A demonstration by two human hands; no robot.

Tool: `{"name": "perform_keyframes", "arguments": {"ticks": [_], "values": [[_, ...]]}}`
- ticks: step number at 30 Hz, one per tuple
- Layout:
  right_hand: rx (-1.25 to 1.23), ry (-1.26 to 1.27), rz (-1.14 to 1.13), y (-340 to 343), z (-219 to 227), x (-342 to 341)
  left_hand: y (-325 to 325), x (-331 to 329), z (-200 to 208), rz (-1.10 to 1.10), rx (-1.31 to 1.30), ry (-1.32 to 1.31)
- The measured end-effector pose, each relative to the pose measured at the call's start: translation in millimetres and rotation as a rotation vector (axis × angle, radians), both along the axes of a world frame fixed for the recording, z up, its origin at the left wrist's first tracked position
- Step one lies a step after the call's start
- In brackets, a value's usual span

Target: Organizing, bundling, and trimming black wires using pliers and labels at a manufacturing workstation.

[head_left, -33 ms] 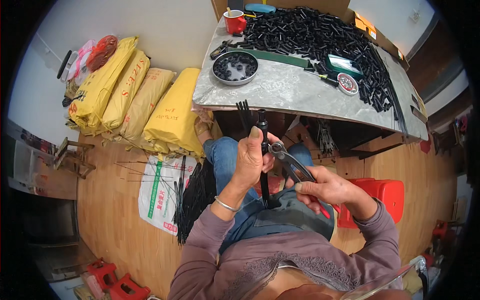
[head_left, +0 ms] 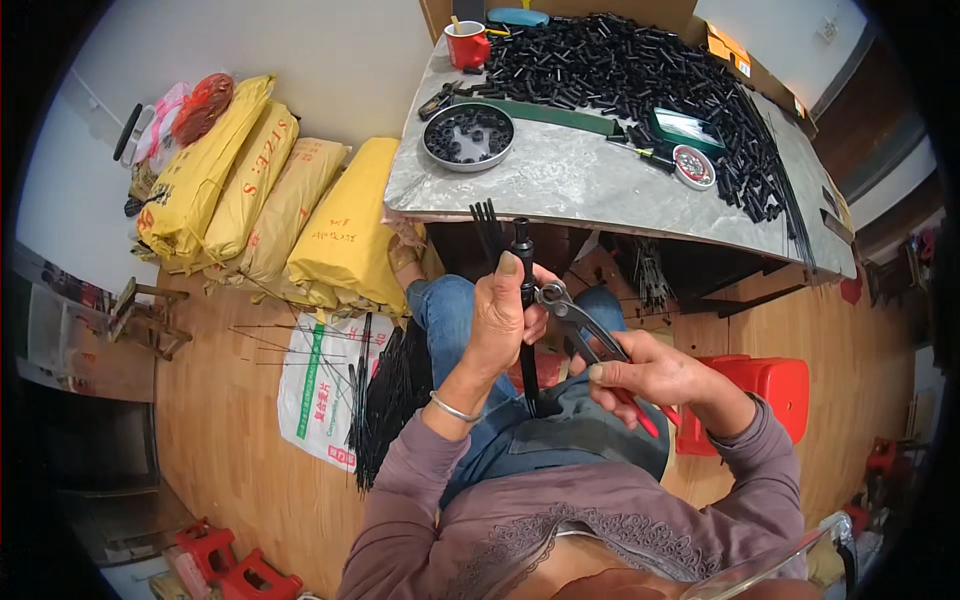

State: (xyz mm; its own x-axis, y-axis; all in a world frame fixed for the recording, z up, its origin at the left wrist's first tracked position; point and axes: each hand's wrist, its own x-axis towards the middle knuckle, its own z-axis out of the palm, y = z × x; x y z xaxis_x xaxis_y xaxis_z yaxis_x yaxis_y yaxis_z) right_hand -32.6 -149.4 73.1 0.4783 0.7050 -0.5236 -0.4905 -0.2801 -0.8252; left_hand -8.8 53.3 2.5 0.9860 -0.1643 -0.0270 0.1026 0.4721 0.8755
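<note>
Upright above my lap stands a black tubular piece point(head_left: 522, 250) with a narrower ribbed top. My left hand point(head_left: 497, 312) is closed around it, thumb pointing up along its side. A dark shaft continues below the fist toward my lap. Several thin black rods point(head_left: 485, 225) show just beyond the hand; whether it holds them too, I cannot tell. My right hand point(head_left: 650, 375) grips a pair of pliers point(head_left: 595, 330) with grey jaws and red handles. The jaw end lies against the tubular piece beside my left fingers; its exact bite is hidden.
Beyond my hands is a grey marbled table point(head_left: 560, 185) bearing a heap of black tubes point(head_left: 620, 65), a round metal tray point(head_left: 470, 166) of small black parts and a red mug point(head_left: 466, 47). Yellow sacks point(head_left: 345, 230) stand left. A red stool point(head_left: 780, 390) is at my right.
</note>
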Motion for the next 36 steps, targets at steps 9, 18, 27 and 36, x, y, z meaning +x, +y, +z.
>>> {"name": "perform_keyframes", "arguments": {"ticks": [9, 18, 27, 36], "values": [[0.099, 0.157, 0.014, -1.0, 8.4, 4.5, -0.4, -1.5, 0.9, -0.027, -0.022, -0.022], [-0.128, 0.074, 0.047, 5.1, 21.8, 1.6, -9.1, -6.9, 9.5, 0.046, 0.073, -0.039], [-0.406, -0.322, 0.142, 5.6, 13.4, 11.9, -7.7, 0.2, 5.9, 0.044, 0.034, 0.009], [-0.343, -0.211, 0.222, -13.9, 38.7, 30.1, -12.3, 3.4, -1.7, -0.016, -0.045, 0.016]]}}
